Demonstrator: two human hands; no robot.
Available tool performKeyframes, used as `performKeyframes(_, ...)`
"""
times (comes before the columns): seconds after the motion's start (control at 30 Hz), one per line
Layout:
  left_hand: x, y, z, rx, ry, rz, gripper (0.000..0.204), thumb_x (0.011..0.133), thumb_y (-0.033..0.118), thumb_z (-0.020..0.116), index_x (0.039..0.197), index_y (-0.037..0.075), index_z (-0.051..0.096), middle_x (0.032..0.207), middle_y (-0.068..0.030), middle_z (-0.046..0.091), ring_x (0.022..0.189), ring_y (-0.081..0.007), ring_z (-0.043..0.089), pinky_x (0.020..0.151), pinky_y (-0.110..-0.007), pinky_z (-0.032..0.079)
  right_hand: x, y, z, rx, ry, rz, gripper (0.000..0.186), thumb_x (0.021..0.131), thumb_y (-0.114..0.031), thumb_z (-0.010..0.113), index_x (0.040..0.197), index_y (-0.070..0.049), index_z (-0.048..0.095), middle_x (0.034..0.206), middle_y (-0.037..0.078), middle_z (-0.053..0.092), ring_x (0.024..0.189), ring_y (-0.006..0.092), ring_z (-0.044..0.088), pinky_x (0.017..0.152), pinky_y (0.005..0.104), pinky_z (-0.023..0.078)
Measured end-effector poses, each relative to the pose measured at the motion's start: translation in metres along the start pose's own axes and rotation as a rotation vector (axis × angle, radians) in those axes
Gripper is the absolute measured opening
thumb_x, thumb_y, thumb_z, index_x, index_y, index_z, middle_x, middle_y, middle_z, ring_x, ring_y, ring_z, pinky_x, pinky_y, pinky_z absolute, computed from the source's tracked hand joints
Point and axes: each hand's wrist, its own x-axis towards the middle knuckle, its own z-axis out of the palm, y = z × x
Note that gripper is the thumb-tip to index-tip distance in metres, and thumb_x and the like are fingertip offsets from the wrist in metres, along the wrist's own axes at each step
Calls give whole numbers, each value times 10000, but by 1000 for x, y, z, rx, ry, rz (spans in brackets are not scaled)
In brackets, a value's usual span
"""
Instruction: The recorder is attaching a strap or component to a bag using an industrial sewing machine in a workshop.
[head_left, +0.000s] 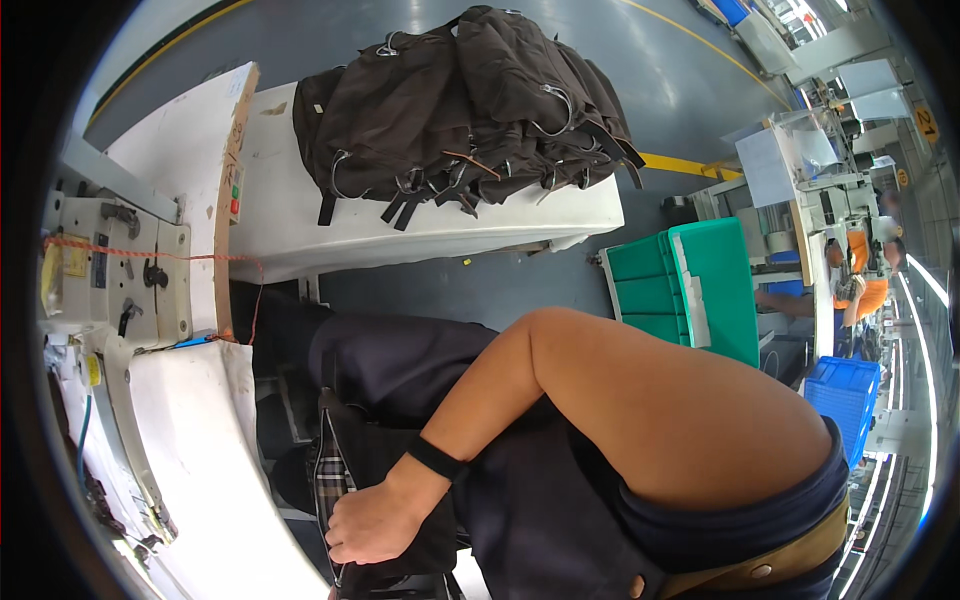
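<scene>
My right hand (375, 525), with a black band at the wrist, reaches down and to the left across my lap. Its fingers are closed at the edge of a black bag (405, 470) that lies over my legs. The bag's long opening has a light zip-like edge, and a plaid lining (331, 475) shows inside it. The fingertips are turned away, so their exact grip is hidden. My left hand is not in view.
A white sewing table (200, 450) with a machine (140, 270) stands at the left. Dark backpacks (460, 110) are piled on a white table (400, 245) beyond. Green crates (715, 290) and a blue crate (842, 400) stand at the right. Another person in orange (858, 285) sits far right.
</scene>
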Motion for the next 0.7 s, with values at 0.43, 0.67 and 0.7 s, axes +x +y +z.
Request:
performKeyframes(0.43,-32,11,-5,-29,-30,-170,587,1054,477,539,1128,-82,702,1028,-259,733,823,-351,659,791,-479,524,-9,-19,27,84,86,-100,317,840,-257,705,1005,4,638,891,165,662,870,358,677,734,455,550)
performKeyframes(0.67,-56,19,-8,20,19,-144,631,1046,531,528,986,-66,724,884,-203,737,726,-310,660,686,-449,523,-6,-26,26,478,-160,124,322,807,-224,680,992,39,694,968,206,706,958,387,678,816,462,543)
performKeyframes(0.7,-58,18,-8,29,30,-130,631,1046,531,528,973,-65,724,870,-201,734,715,-310,657,679,-448,522,-6,-26,26,580,-243,218,340,813,-227,681,1009,50,704,994,219,717,983,385,680,828,454,538)
